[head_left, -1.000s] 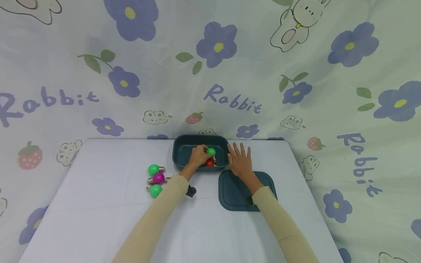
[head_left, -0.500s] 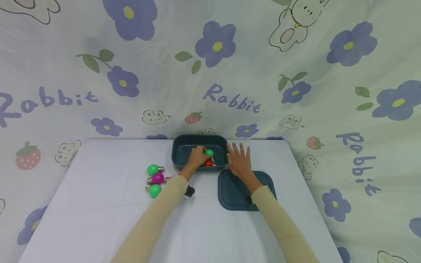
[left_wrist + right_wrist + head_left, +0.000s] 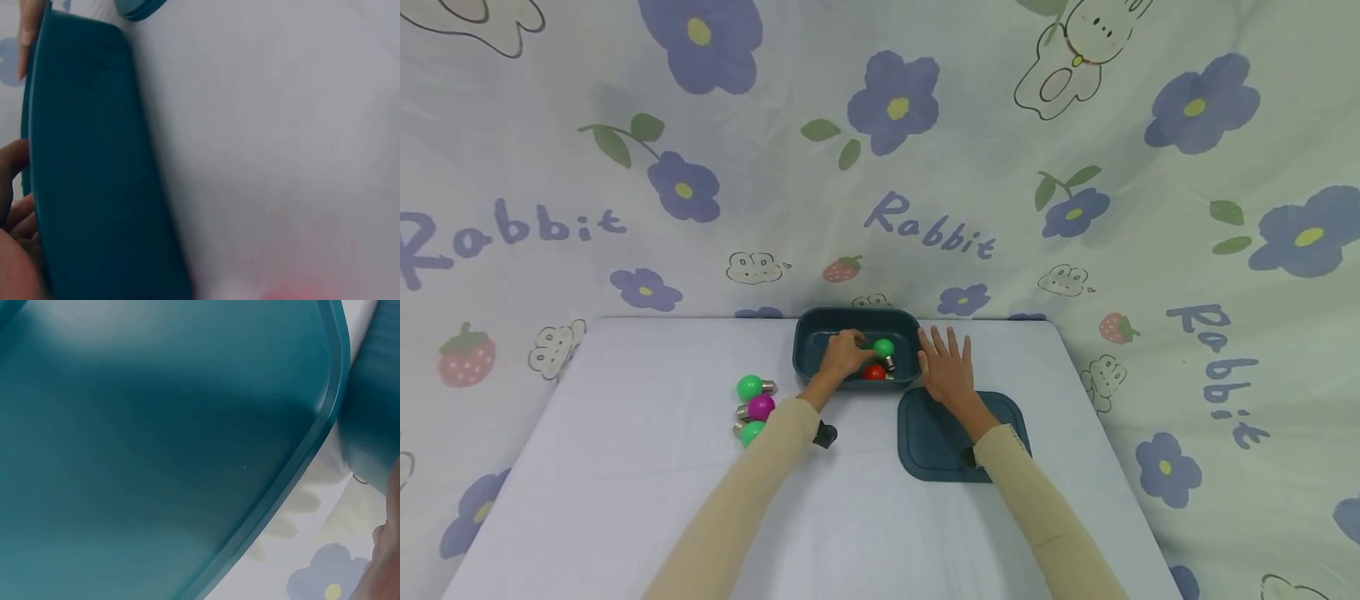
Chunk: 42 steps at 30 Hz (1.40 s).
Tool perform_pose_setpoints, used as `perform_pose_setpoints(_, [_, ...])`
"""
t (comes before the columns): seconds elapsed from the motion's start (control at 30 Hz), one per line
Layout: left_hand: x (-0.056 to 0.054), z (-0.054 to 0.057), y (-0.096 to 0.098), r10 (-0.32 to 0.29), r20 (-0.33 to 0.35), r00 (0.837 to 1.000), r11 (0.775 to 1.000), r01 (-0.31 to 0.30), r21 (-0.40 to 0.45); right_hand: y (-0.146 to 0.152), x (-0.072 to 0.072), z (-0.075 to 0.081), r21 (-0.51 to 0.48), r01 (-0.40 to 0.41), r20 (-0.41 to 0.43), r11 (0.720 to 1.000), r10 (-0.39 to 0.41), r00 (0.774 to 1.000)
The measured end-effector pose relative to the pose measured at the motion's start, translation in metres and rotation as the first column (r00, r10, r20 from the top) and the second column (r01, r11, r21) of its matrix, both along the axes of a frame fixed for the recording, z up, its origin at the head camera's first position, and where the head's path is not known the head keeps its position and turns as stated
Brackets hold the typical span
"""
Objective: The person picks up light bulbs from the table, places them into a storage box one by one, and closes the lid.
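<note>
A dark teal box [image 3: 808,379] stands at the back of the table. Inside it, at the right end, lie a green bulb [image 3: 883,347] and a red bulb [image 3: 874,372] with metal screw bases. My left hand [image 3: 844,354] reaches over the box's front wall, thumb and fingers parted, just left of the green bulb. In the left wrist view, the box's wall [image 3: 100,156] hides part of those fingers. My right hand [image 3: 949,371], fingers straight and spread, is at the box's right end. Beneath the right wrist lies the teal lid [image 3: 925,450].
Left of the box, on the white table [image 3: 625,467], lie a green bulb [image 3: 749,387], a purple bulb [image 3: 762,407] and another green bulb [image 3: 751,432]. My left sleeve partly covers this group. A patterned cloth [image 3: 760,192] hangs behind the table.
My left hand has let go of the green bulb in the box and drawn slightly left. The right hand stays at the box's right end.
</note>
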<state>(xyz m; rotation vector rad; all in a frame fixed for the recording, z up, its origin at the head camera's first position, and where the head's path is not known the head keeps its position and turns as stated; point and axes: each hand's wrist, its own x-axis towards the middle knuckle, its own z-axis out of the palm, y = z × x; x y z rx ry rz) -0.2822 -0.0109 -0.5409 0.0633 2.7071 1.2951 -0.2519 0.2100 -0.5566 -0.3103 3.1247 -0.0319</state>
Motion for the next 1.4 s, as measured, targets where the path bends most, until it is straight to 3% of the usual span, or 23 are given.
perform_pose_setpoints(0.2, [0.003,0.007,-0.019,-0.029,-0.086,0.996,0.997,0.036,0.075,0.0,0.001,0.0,0.011,0.0,-0.013,1.0,0.0,1.0])
perform_pose_setpoints(0.43, [0.01,0.015,-0.054,-0.112,-0.206,0.972,0.98,0.143,0.142,0.0,0.0,0.0,0.012,0.004,-0.006,1.0,-0.004,1.0])
perform_pose_setpoints(0.53, [0.015,0.02,-0.072,-0.15,-0.234,0.96,0.97,0.189,0.153,0.0,0.0,-0.002,0.011,0.005,0.004,1.0,-0.005,1.0])
perform_pose_setpoints(0.67, [0.026,0.03,-0.092,-0.163,-0.255,0.953,0.967,0.205,0.151,0.001,-0.001,-0.002,0.003,0.005,0.013,1.0,-0.005,1.0])
perform_pose_setpoints(0.83, [0.036,0.034,-0.114,-0.173,-0.278,0.945,0.97,0.213,0.117,0.001,0.0,-0.001,-0.002,0.01,0.014,1.0,-0.01,1.0])
perform_pose_setpoints(1.0, [0.046,0.03,-0.138,-0.173,-0.269,0.947,0.982,0.188,0.03,0.001,0.0,-0.001,0.003,0.009,0.031,1.0,-0.009,0.999])
perform_pose_setpoints(1.23, [0.061,0.015,-0.177,-0.175,-0.165,0.971,0.983,0.162,-0.088,0.0,0.001,0.0,0.009,0.01,0.04,1.0,-0.011,0.999])
perform_pose_setpoints(1.4, [0.068,0.001,-0.197,-0.167,-0.117,0.979,0.985,0.161,-0.059,-0.001,0.0,-0.001,0.006,0.01,0.028,1.0,-0.01,1.0])
